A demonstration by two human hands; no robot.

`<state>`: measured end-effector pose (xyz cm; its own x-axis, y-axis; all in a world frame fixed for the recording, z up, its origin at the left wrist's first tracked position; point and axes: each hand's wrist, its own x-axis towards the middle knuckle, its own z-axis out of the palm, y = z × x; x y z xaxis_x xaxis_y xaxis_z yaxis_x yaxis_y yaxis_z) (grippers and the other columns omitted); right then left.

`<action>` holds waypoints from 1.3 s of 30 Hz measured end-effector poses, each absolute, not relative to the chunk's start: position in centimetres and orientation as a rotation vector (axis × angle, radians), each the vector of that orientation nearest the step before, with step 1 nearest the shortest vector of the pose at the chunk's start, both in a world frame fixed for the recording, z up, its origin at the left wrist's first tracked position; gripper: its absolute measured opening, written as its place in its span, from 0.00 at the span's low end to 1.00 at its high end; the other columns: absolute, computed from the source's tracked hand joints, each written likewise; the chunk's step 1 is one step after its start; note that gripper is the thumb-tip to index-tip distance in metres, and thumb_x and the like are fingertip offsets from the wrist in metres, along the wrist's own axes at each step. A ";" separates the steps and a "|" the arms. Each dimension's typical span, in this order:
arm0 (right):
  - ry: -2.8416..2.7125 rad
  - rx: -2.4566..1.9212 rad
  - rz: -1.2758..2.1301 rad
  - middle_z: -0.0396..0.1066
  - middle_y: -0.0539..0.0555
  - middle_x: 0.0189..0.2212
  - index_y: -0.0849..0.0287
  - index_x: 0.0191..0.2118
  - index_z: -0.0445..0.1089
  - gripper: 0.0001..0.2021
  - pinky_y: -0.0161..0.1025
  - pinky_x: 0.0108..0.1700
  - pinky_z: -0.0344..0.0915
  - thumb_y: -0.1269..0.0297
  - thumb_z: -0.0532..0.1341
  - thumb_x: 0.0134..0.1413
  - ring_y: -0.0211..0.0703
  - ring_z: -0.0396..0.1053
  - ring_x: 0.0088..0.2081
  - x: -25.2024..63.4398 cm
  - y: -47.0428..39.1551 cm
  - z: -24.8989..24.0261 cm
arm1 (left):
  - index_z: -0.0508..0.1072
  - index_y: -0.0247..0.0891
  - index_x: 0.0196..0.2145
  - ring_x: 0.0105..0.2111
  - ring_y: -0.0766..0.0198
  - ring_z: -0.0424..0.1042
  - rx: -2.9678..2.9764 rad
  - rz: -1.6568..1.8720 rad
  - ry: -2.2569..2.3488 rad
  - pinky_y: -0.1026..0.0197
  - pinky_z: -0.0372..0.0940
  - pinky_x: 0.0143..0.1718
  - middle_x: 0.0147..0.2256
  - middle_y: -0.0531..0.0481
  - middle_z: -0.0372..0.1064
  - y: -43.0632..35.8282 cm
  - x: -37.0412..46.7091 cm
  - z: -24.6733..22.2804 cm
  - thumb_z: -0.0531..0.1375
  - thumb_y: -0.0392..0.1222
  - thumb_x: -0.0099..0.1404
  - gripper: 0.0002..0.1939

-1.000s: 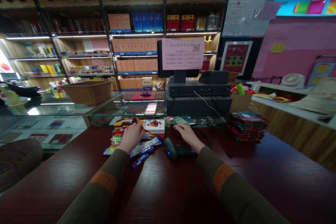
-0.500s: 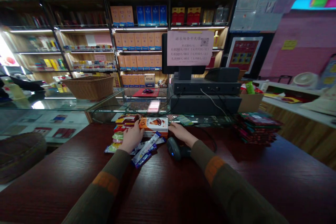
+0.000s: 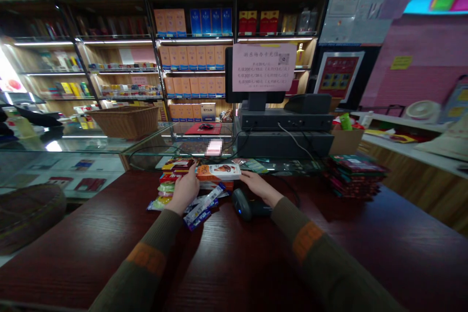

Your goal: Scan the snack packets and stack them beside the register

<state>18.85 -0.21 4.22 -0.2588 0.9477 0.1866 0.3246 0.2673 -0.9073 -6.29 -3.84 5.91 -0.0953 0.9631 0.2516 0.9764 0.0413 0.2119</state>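
An orange-and-white snack box (image 3: 218,171) lies crosswise between my two hands, at the far edge of the wooden counter. My left hand (image 3: 187,189) grips its left end, and my right hand (image 3: 260,187) has its right end between the fingers. Below it shows the side of another orange box (image 3: 227,185). Several blue-and-white stick packets (image 3: 204,207) lie in front. Left of my left hand are red-and-yellow packs (image 3: 176,165) and a greenish bag of sweets (image 3: 164,192). A black barcode scanner (image 3: 243,204) rests just below my right hand.
A stack of dark red-and-green packs (image 3: 354,175) stands at the right. Behind the counter's edge are a till with a monitor (image 3: 287,141) and trailing cables. A wicker basket (image 3: 126,122) sits on the glass case at the left; another basket (image 3: 29,217) stands lower.
The snack box has risen and shifted slightly right, uncovering the orange box beneath. My right hand has moved a little right with it; my left hand stays at its left end.
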 end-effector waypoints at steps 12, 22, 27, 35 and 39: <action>-1.593 -1.233 0.724 0.77 0.60 0.51 0.59 0.49 0.78 0.19 0.50 0.61 0.61 0.56 0.57 0.60 0.55 0.72 0.55 23.6 -2.8 3.0 | 0.51 0.33 0.67 0.61 0.56 0.68 -2.276 -1.340 -1.886 0.48 0.59 0.64 0.53 0.41 0.75 -3.8 -3.6 4.2 0.51 0.30 0.64 0.34; -1.039 -1.121 0.853 0.80 0.58 0.38 0.62 0.37 0.79 0.26 0.44 0.46 0.70 0.40 0.64 0.49 0.53 0.76 0.42 26.5 -3.8 2.3 | 0.53 0.42 0.66 0.64 0.57 0.63 -2.416 -1.795 -1.414 0.43 0.55 0.66 0.57 0.42 0.72 -4.0 0.9 2.6 0.55 0.34 0.69 0.30; -0.928 -1.165 0.898 0.80 0.56 0.36 0.60 0.36 0.78 0.22 0.39 0.39 0.68 0.44 0.69 0.43 0.50 0.77 0.40 27.0 -3.5 2.1 | 0.49 0.44 0.68 0.65 0.59 0.61 -2.514 -1.740 -1.290 0.43 0.53 0.67 0.61 0.43 0.68 -5.0 1.4 2.9 0.53 0.31 0.70 0.32; -0.970 -1.209 0.860 0.80 0.55 0.35 0.58 0.35 0.77 0.21 0.38 0.34 0.69 0.43 0.65 0.47 0.50 0.76 0.38 26.8 -3.9 2.0 | 0.53 0.46 0.68 0.61 0.59 0.68 -2.460 -1.709 -1.198 0.49 0.60 0.64 0.57 0.45 0.72 -5.9 1.2 3.0 0.54 0.35 0.72 0.30; -1.133 -1.247 0.713 0.79 0.57 0.40 0.58 0.39 0.76 0.23 0.44 0.45 0.69 0.41 0.60 0.53 0.53 0.76 0.43 26.3 -4.4 2.7 | 0.56 0.48 0.68 0.56 0.60 0.72 -2.364 -1.706 -1.238 0.54 0.66 0.59 0.57 0.44 0.71 -5.6 1.0 2.7 0.56 0.38 0.71 0.30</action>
<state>26.34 -4.43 2.69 0.3275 0.9069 0.2652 0.1537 0.2258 -0.9620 1.02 -5.56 2.74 0.1143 0.5976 0.7936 0.5693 -0.6940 0.4406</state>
